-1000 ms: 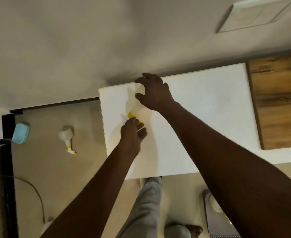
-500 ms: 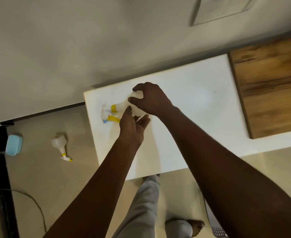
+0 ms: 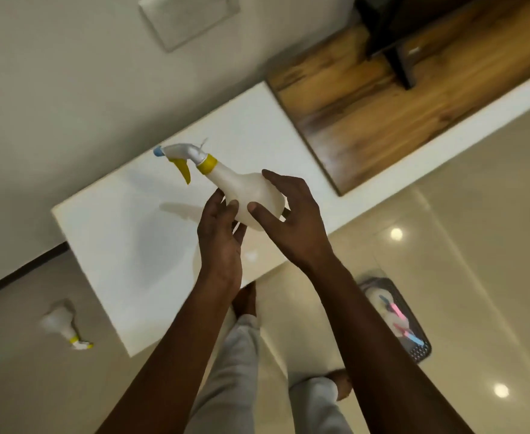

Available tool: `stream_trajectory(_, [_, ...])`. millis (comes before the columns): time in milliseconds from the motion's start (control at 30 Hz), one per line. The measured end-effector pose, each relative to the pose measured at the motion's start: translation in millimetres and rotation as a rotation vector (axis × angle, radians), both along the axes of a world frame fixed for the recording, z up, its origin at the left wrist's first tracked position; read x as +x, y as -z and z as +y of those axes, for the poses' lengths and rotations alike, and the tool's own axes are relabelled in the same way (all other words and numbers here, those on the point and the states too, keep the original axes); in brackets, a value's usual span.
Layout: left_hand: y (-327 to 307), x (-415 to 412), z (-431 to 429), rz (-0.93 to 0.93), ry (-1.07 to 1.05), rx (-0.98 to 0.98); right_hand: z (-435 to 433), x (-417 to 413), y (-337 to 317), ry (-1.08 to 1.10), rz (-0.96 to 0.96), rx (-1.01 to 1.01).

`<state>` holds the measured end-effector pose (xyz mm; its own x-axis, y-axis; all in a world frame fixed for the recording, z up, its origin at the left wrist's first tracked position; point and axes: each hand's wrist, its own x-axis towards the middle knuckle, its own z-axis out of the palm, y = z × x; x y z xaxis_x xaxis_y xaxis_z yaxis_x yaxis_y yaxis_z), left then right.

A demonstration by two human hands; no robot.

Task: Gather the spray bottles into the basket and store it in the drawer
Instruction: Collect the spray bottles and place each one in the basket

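Fingers of both my hands meet around the white spray bottle [image 3: 251,195], which I hold up in the air over the white tabletop [image 3: 126,233]. My left hand [image 3: 221,242] cups the bottle's underside from below, fingertips pressed to its belly; my right hand [image 3: 292,220] wraps the fat end, thumb on the near face and forefinger over the top. The bottle's yellow collar, yellow trigger and blue-tipped nozzle point away from my hands, up and to the left. Its shadow falls on the tabletop just below it.

Beyond the bottle, the tabletop runs back to a pale wall, and to the bottle's right a brown wooden panel [image 3: 382,120] lies on the same top. Below the bottle on the glossy floor, right of my legs, sits a dark mesh basket [image 3: 420,352] with blurred bottles in it. Far to the bottle's lower left, a second spray bottle [image 3: 63,324] lies on its side on the floor.
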<state>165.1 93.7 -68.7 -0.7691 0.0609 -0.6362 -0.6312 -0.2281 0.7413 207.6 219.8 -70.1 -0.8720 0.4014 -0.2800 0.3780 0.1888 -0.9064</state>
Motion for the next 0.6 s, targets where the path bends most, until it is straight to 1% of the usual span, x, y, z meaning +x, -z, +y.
stream_trajectory(200, [-11.5, 67.8, 71.7, 0.166, 0.348, -0.111, 62.9, 105.0, -7.9, 0.281, 0.089, -0.050])
stream_trajectory(300, [-14.3, 115.2, 99.7, 0.258, 0.575, -0.224, 84.0, 168.5, -6.2, 0.411, 0.109, -0.058])
stream_trajectory(367, [-11.1, 148.5, 112.3, 0.282, 0.696, -0.286, 92.6, 211.8, -2.0, 0.502, 0.120, -0.058])
stream_trajectory(467, [3.2, 207.5, 130.9, 0.267, 0.842, -0.268, 102.5, 286.6, 8.2, 0.610, 0.085, -0.017])
stream_trajectory(600, [27.7, 279.4, 145.3, 0.234, 0.982, -0.210, 99.8, 375.3, 28.2, 0.729, 0.031, -0.097])
